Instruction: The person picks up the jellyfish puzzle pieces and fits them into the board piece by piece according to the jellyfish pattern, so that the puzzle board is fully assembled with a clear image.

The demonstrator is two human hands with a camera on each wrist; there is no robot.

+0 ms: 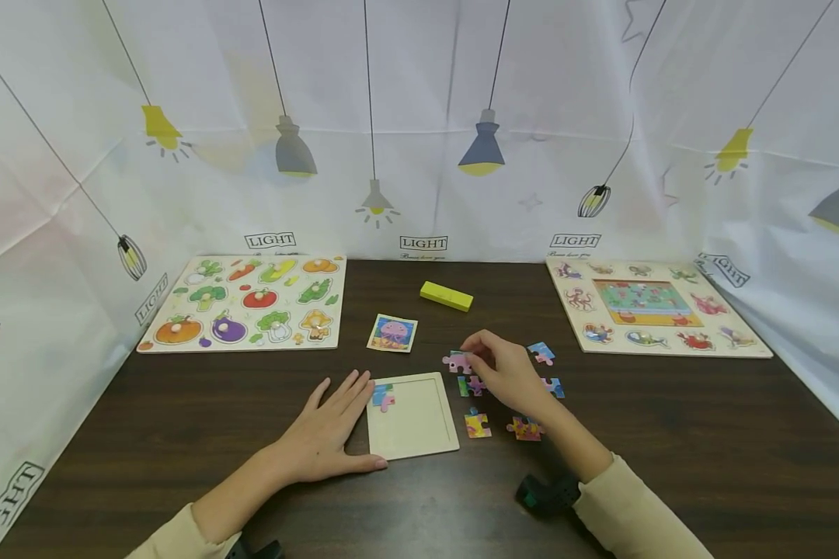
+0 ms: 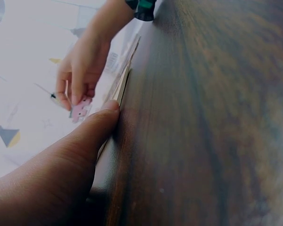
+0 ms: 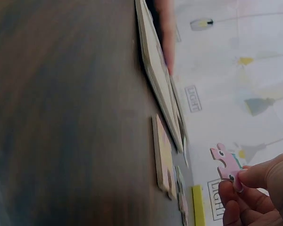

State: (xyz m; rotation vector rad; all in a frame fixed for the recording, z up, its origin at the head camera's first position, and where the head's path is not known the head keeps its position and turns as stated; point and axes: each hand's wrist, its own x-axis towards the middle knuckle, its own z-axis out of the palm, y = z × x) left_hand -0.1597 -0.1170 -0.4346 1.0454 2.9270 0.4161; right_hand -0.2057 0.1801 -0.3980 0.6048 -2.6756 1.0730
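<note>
Dark worktop (image 1: 671,427): I log one puzzle tray (image 1: 414,423), left hand (image 1: 328,435) at its edge, fingers spread; one pink piece (image 3: 231,165), pinched in the right hand (image 1: 509,376), just beside the tray; step, apparently fetching; next move likely needs aligning.

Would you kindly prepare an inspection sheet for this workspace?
Surface: dark wood-grain table.
Job's things: puzzle tray, with fitted pieces in its far-left corner; loose pieces to its right; picture card beyond it.
Clutter: yellow block, vegetable board, sea-animal board.
Grippers: left hand touches the tray's left side; right hand holds a pink piece.
Cables: nothing seen.
Surroundings: white lamp-print backdrop.
</note>
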